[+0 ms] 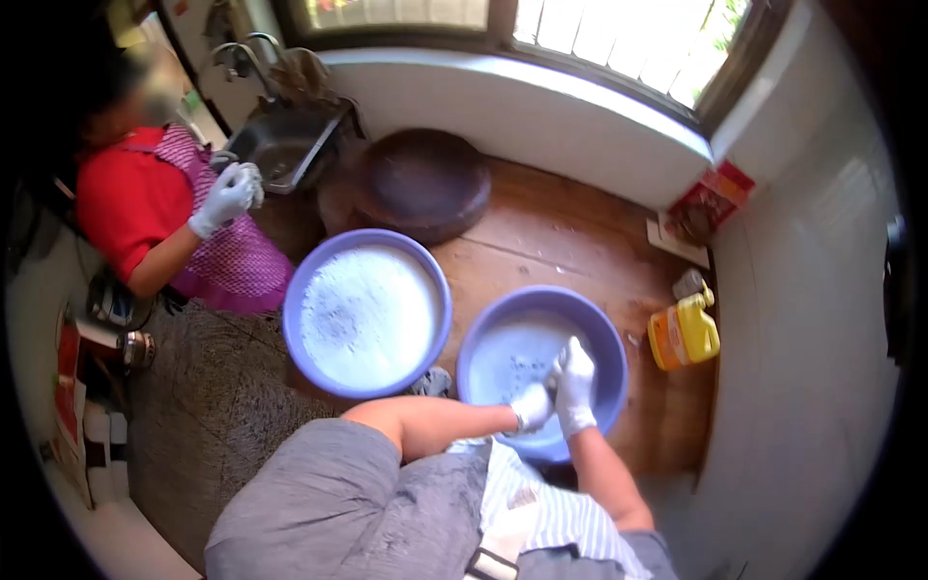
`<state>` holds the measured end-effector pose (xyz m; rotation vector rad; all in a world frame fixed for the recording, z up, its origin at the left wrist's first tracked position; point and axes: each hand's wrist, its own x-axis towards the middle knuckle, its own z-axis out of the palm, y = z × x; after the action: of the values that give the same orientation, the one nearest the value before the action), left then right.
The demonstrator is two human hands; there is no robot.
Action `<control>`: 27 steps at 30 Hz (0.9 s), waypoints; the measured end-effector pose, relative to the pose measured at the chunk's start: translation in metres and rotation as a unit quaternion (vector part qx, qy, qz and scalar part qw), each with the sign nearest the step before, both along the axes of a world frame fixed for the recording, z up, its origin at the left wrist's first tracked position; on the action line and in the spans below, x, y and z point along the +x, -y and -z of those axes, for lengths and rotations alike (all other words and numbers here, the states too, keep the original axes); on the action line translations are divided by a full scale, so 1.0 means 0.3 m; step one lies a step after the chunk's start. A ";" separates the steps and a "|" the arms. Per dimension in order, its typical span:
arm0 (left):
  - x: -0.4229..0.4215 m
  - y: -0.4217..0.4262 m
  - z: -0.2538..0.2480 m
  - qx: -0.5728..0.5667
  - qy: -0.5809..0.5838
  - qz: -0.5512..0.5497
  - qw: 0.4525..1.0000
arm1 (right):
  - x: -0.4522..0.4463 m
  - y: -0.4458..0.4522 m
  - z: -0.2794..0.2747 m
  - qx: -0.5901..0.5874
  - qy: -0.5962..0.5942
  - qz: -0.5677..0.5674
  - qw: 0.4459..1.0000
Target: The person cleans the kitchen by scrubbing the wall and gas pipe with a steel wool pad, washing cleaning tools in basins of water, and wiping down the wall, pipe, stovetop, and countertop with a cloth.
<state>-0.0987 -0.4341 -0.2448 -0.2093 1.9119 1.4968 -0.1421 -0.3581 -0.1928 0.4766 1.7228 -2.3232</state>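
We position our white-gloved left hand (532, 407) beside our white-gloved right hand (574, 375) over the round purple plastic basin (615, 362), right of centre in the frame. Whitish liquid (512, 358) lies inside. We cannot tell either hand's finger opening or grip.

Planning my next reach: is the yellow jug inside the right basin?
No, the yellow jug sits on the wooden boards, outside the right basin.
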 end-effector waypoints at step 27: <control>-0.070 0.162 0.052 0.411 0.223 -0.156 0.870 | 0.164 -0.275 0.121 -0.024 0.084 0.005 0.996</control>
<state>-0.1197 -0.4826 -0.2603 -0.4316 0.7917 2.1181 -0.0930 -0.2755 -0.2291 0.6522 1.5884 -2.2545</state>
